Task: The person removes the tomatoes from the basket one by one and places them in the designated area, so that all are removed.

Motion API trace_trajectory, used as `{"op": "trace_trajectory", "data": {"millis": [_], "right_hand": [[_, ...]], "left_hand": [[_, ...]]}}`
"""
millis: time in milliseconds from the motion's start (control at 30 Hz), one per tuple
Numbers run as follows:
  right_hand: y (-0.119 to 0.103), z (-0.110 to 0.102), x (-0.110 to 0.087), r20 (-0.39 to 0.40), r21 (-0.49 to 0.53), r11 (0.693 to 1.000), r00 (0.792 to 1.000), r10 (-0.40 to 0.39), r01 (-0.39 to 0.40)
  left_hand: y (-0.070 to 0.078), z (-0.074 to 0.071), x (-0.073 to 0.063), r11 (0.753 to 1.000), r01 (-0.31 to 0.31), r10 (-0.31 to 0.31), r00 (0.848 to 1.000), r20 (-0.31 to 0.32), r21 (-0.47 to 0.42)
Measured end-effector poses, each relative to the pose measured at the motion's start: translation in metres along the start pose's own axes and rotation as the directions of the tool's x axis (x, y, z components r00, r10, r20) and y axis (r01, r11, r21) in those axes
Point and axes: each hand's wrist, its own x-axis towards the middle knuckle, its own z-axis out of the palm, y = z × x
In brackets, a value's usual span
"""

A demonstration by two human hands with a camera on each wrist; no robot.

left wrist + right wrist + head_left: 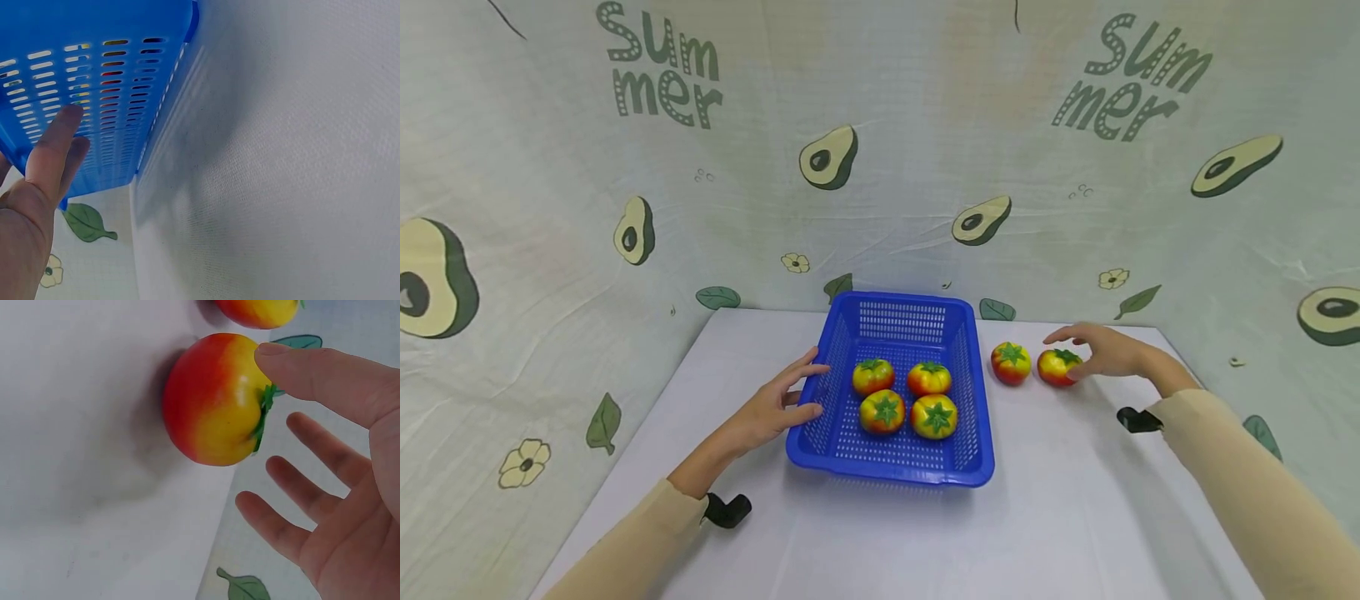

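Observation:
A blue plastic basket (891, 472) with slotted walls stands on the white table. Several red-and-yellow toy tomatoes (935, 417) with green leaf tops sit inside it. My left hand (767, 414) holds the basket's left rim, some fingers over the edge and others against the outer wall (94, 156). To the right of the basket lie two more tomatoes. Over the outer tomato (215, 403) my right hand (1105, 352) hovers with spread fingers. Its thumb is close to the fruit's top; whether it touches cannot be told. The inner tomato (1011, 363) lies between that one and the basket.
A pale cloth backdrop (910, 100) printed with avocados, leaves and lettering rises behind the table and along both sides. The white tabletop (1037, 517) extends in front of the basket. Black wrist mounts (727, 510) show at both sleeves.

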Motion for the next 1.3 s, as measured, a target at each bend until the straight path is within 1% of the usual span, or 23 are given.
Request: {"op": "trace_trajectory", "data": {"millis": [133, 300, 400, 600, 733, 967, 1200, 1300], "right_hand": [[-0.009, -0.007, -0.003, -0.039, -0.027, 0.999, 0.999, -0.035, 0.034], [-0.024, -0.017, -0.003, -0.067, -0.054, 0.997, 0.996, -0.061, 0.058], [-0.035, -0.021, -0.001, -0.079, -0.064, 0.995, 0.993, -0.088, 0.083], [-0.059, -0.026, 0.002, -0.093, -0.093, 0.988, 0.987, -0.131, 0.122], [-0.077, -0.029, 0.006, -0.102, -0.114, 0.98, 0.98, -0.173, 0.161], [-0.105, -0.03, 0.016, -0.09, -0.132, 0.969, 0.971, -0.221, 0.208], [-0.129, -0.026, 0.029, -0.067, -0.116, 0.963, 0.966, -0.252, 0.243], [-0.138, -0.024, 0.035, -0.05, -0.108, 0.959, 0.962, -0.27, 0.263]], "left_hand": [[0.001, 0.0, 0.001, 1.0, -0.002, 0.002, 1.0, -0.001, -0.001], [0.004, 0.0, 0.001, 1.0, 0.007, -0.007, 1.0, -0.001, -0.013], [0.005, -0.001, 0.001, 1.0, 0.014, -0.014, 1.0, 0.0, -0.026], [0.003, -0.001, 0.001, 1.0, 0.005, -0.005, 1.0, 0.006, -0.029], [0.003, -0.002, 0.001, 1.0, 0.007, -0.007, 1.0, 0.004, -0.028], [0.003, -0.001, -0.001, 0.999, 0.017, -0.017, 1.0, 0.005, -0.031], [0.001, 0.0, -0.002, 1.0, 0.0, 0.0, 1.0, -0.001, -0.015], [0.001, 0.001, -0.002, 1.0, 0.003, -0.003, 1.0, -0.006, -0.01]]}}
